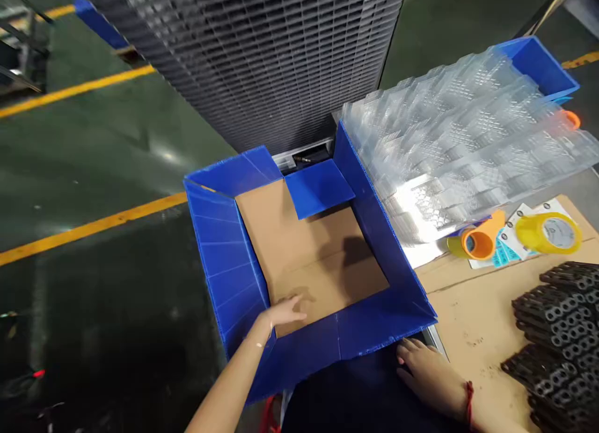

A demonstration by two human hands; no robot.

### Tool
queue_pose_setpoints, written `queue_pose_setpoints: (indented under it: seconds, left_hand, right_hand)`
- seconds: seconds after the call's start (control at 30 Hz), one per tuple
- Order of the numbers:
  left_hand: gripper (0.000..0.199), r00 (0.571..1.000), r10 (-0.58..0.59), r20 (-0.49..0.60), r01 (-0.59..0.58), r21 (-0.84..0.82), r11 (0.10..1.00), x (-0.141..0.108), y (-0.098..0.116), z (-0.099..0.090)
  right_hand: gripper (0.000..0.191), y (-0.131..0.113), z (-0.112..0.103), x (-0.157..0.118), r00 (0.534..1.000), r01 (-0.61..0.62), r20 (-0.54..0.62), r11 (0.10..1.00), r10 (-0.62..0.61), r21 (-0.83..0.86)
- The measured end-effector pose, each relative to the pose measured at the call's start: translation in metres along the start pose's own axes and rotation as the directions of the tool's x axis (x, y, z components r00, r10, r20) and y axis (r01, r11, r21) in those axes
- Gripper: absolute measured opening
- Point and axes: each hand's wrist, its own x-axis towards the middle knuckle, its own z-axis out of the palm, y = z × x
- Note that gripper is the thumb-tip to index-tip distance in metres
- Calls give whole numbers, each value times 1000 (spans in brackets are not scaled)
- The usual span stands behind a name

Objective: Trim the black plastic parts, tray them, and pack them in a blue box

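A blue box (222, 264) stands open side up directly before a worker, its side walls slanting from upper left to lower right and its near wall rising toward the right; the view does not settle which of its sides is longer. A sheet of brown cardboard (299, 246) lies flat inside, turned the same way, with a blue flap (321, 189) reaching over its far edge. The left hand (285, 311) extends into the box above the near left corner of the cardboard, its fingers apart and pointing right; whether they touch it cannot be told. The right hand (425, 367), a red band at the wrist, sits just beside the box's near right corner, fingers bent and close together, though whether they grip anything is unclear. To the right, clear plastic trays (468, 133) lie nested in rows, a blue bin (545, 68) opening upward behind them. Nearer, an orange tape dispenser (486, 236) and a yellow tape roll (559, 233) lie near black tubes (561, 327), piled with their ends showing, on a brown surface (463, 327). A dark gridded stack (281, 52) rises beyond the box.
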Motion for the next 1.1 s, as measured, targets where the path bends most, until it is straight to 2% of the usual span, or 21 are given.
queue_pose_setpoints:
  seconds: [0.1, 0.2, 0.27, 0.37, 0.43, 0.57, 0.63, 0.73, 0.77, 0.8, 0.87, 0.93, 1.0, 1.1]
  left_hand:
    - [101, 989, 133, -60, -135, -30, 990, 39, -8, 16]
    - [118, 964, 258, -70, -259, -19, 966, 73, -17, 43]
    - [119, 958, 282, -52, -272, 138, 952, 88, -28, 56]
    - [115, 958, 284, -30, -247, 415, 875, 102, -52, 68]
    - [117, 951, 308, -29, -251, 508, 824, 107, -66, 72]
    - [116, 949, 314, -11, -246, 593, 767, 112, -78, 79]
    - [114, 958, 288, 2, -228, 614, 756, 112, -77, 80]
    - [114, 972, 229, 48, -203, 655, 727, 110, -73, 72]
    - [117, 973, 217, 78, -211, 680, 702, 109, -73, 68]
    - [122, 969, 216, 121, -237, 710, 663, 107, -74, 62]
    - [138, 946, 226, 233, -321, 773, 547, 104, -79, 47]
    - [152, 919, 219, 328, -391, 821, 416, 98, -89, 34]
    - [154, 918, 202, 342, -393, 859, 329, 94, -102, 25]
    - [142, 938, 207, 278, -331, 898, 291, 90, -123, 25]
  right_hand:
    - [27, -12, 28, -4, 998, -70, -8, 998, 70, 7]
    - [39, -13, 63, -10, 993, -93, -58, 985, 103, 146]
    - [44, -7, 86, -13, 973, -104, -169, 953, 157, 286]
    - [41, 3, 113, -15, 877, -103, -402, 920, 263, 377]
    - [43, 6, 123, -12, 821, -83, -496, 918, 284, 389]
    - [52, -4, 118, 15, 815, -48, -513, 913, 271, 405]
    - [56, -17, 105, 43, 782, -6, -576, 928, 237, 373]
    - [72, -41, 78, 96, 665, 63, -732, 966, 148, 252]
    - [76, -48, 70, 113, 635, 93, -765, 973, 106, 212]
    - [78, -53, 63, 128, 626, 131, -778, 974, 62, 182]
    - [73, -55, 56, 149, 640, 212, -768, 967, -30, 139]
    - [64, -46, 61, 156, 662, 249, -745, 962, -82, 115]
    - [65, -32, 80, 153, 674, 241, -733, 966, -95, 97]
    - [85, -16, 122, 142, 709, 190, -698, 980, -101, 50]
